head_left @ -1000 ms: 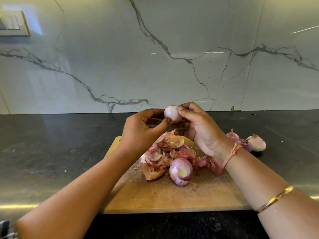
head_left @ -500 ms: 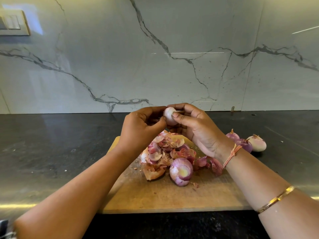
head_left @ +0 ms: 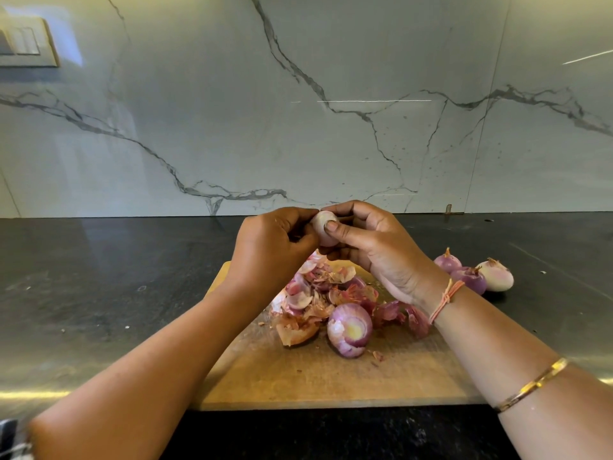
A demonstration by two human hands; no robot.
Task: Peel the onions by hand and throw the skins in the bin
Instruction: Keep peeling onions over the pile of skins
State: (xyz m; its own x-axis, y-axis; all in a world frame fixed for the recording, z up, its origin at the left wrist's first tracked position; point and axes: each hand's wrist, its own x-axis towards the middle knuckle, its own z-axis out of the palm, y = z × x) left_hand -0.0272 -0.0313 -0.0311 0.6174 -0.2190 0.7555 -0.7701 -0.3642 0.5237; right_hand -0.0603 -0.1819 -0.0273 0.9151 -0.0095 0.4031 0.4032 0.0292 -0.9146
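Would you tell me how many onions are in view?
5 onions: one held by the left hand and right hand, one on the cutting board, three on the counter beside it. Skins may hide more.

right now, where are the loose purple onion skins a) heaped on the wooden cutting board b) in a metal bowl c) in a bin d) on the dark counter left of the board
a: the heap of purple papery onion skins lies on the wooden cutting board beside a round purple onion; no bin is in view.
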